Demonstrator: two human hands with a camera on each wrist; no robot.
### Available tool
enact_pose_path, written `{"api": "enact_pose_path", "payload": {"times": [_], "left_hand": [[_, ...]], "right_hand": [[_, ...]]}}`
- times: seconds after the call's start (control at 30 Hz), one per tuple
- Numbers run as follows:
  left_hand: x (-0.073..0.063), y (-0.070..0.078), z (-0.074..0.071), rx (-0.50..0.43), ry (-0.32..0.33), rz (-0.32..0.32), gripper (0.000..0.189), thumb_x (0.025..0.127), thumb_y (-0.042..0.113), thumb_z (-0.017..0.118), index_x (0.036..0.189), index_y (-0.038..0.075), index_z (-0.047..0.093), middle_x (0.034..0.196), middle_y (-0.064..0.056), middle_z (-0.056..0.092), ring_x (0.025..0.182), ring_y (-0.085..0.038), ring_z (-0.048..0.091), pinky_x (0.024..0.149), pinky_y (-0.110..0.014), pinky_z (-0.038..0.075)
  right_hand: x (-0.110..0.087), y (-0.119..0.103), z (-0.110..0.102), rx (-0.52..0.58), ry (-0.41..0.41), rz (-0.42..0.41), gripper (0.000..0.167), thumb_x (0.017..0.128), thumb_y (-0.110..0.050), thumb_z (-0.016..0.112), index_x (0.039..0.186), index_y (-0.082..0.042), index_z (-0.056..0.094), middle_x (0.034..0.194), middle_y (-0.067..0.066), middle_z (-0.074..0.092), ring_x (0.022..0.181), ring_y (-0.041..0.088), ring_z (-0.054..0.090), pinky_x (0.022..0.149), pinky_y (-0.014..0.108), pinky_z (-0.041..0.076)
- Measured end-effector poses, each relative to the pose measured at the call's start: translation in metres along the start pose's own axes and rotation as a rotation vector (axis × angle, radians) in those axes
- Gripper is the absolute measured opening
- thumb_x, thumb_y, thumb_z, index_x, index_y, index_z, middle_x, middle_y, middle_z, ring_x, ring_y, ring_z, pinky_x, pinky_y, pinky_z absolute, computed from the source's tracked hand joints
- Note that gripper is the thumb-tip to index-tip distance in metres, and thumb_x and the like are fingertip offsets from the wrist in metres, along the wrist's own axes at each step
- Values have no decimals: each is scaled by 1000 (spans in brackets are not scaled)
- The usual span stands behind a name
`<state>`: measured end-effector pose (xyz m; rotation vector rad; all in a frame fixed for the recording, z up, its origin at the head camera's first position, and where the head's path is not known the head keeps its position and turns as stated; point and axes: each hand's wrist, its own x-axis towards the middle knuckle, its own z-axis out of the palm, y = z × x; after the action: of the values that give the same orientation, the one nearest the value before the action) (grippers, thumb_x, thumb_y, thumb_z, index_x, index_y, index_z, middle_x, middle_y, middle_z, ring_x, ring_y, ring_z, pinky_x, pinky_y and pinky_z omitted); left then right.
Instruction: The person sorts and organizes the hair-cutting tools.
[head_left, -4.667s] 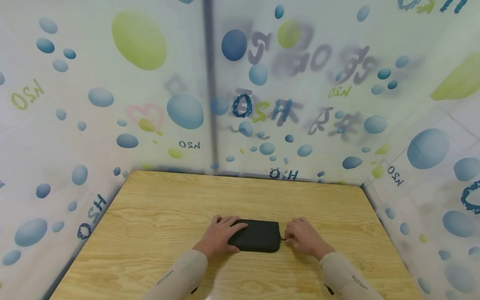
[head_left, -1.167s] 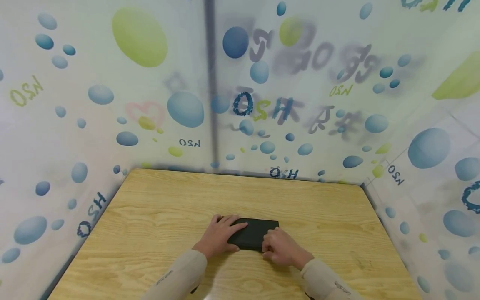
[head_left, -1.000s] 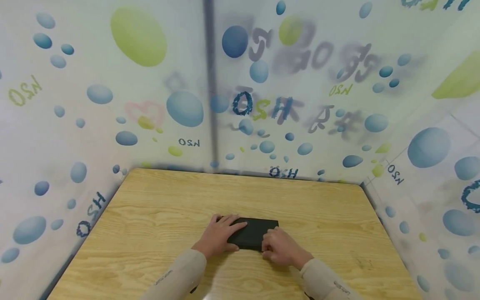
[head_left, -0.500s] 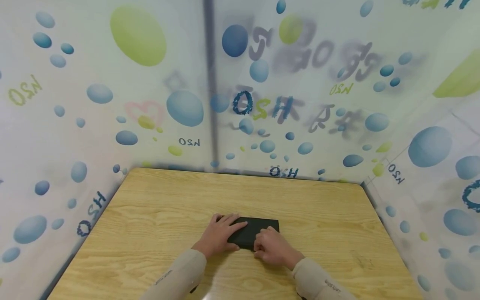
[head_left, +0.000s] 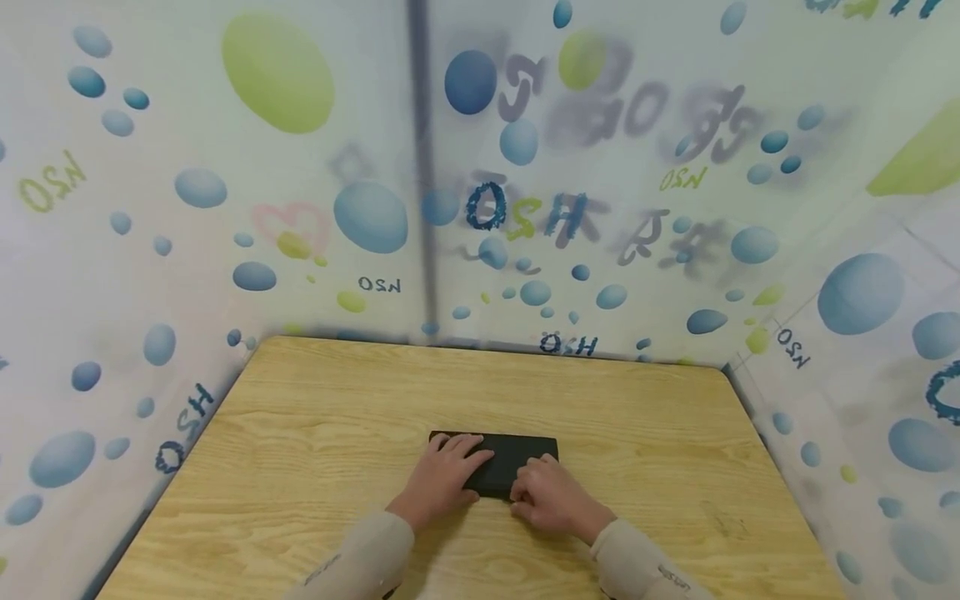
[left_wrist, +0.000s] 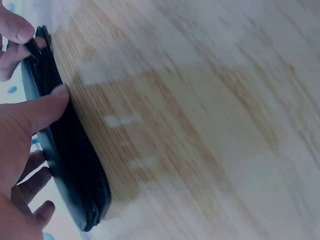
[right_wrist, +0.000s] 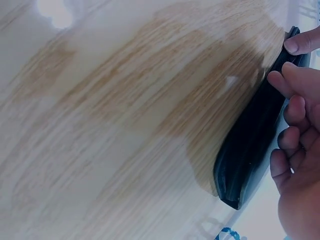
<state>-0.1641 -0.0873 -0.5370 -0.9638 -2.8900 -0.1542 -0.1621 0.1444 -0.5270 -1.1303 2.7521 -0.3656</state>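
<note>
A flat black zip wallet [head_left: 517, 450] lies on the wooden table in the head view. My left hand [head_left: 441, 477] rests on its left part, fingers spread over the top and thumb at the near edge. In the left wrist view that thumb [left_wrist: 52, 102] presses the zipped side. My right hand [head_left: 553, 496] is at the near edge, right of the middle. Its thumb and forefinger pinch a small dark zip pull [left_wrist: 34, 50], while the other fingers are curled in the right wrist view. How far the zip is parted is hard to tell.
The wooden table [head_left: 360, 400] extends around the wallet on all sides. White walls [head_left: 637, 208] with blue and green spots stand close behind it and at both sides.
My right hand has travelled leftward along the wallet's near edge from its right end, then stayed nearly still lately. My left hand has shifted slightly, baring the wallet's far left corner.
</note>
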Motion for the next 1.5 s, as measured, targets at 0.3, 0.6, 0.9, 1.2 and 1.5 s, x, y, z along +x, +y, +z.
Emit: {"api": "enact_pose_path", "payload": {"times": [0.3, 0.6, 0.9, 1.2, 1.5], "left_hand": [[-3, -2, 0, -39, 22, -59, 69, 79, 50, 76, 139, 26, 52, 146, -8, 49, 133, -28, 48, 108, -53, 36], [-6, -10, 4, -84, -57, -179, 81, 78, 66, 67, 147, 34, 41, 152, -13, 41, 140, -38, 39, 112, -62, 27], [-8, -11, 5, -38, -50, -194, 82, 78, 71, 63, 148, 36, 40, 149, -14, 43, 135, -37, 44, 108, -59, 33], [-7, -8, 4, 34, -86, -179, 82, 79, 74, 59, 149, 36, 38, 147, -13, 46, 129, -36, 48, 105, -56, 37], [-9, 3, 1, 133, -133, -209, 88, 78, 81, 52, 150, 34, 37, 122, -10, 57, 102, -30, 52, 93, -46, 40]], "right_hand": [[-2, 2, 1, 17, 3, 12, 10, 88, -29, 71, 88, -21, 77, 71, -16, 56, 68, 0, 43, 68, 19, 32], [-2, 2, 3, 3, 12, -3, 8, 88, -27, 70, 87, -22, 77, 71, -16, 55, 68, 0, 42, 68, 19, 32], [4, -3, 5, 7, 29, -10, 8, 88, -25, 70, 88, -21, 78, 69, -15, 55, 66, 0, 41, 69, 20, 34], [6, -8, 3, -25, 84, 6, 8, 87, -24, 71, 83, -21, 77, 66, -16, 52, 64, 2, 39, 68, 21, 32], [1, 5, 4, -85, 188, 122, 11, 84, -23, 72, 73, -22, 73, 68, -13, 57, 67, 4, 45, 69, 27, 36]]}}
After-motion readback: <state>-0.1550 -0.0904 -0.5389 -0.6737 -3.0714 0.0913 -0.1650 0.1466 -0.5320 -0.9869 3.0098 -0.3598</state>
